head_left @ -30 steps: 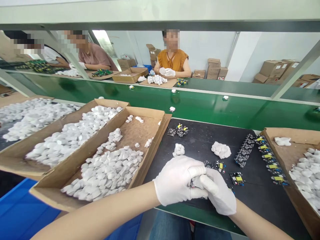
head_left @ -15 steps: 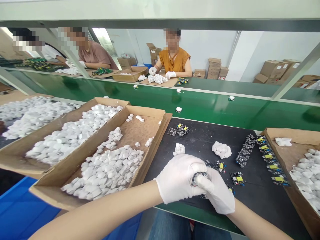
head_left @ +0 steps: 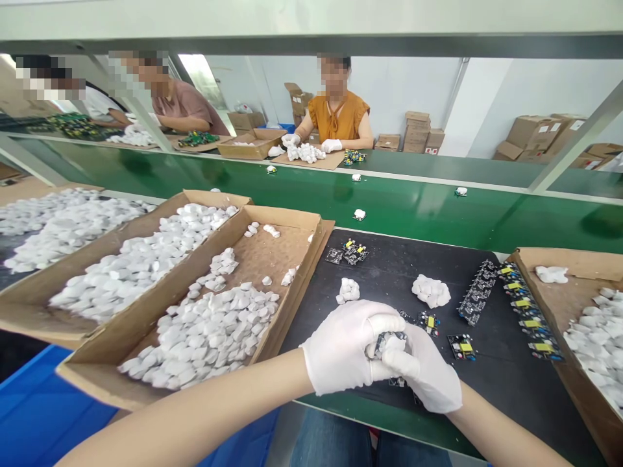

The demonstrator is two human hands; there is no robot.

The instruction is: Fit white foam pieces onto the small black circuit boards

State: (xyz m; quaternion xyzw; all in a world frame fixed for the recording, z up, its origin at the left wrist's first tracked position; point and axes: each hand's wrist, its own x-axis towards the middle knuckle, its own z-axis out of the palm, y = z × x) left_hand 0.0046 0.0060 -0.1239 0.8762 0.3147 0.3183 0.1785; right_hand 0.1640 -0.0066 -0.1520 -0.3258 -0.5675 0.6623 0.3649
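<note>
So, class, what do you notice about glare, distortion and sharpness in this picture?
Head view: pale reflections and dark patches on the green belt; head view: stretched-looking edges; head view: held circuit board too soft for fine detail.

Boards point(head_left: 462, 348) lie on the tabletop point(head_left: 389, 259) between a left tray point(head_left: 294, 240) and a right tray point(head_left: 559, 308), both holding lumps point(head_left: 219, 327); behind lies the belt point(head_left: 413, 217).
</note>
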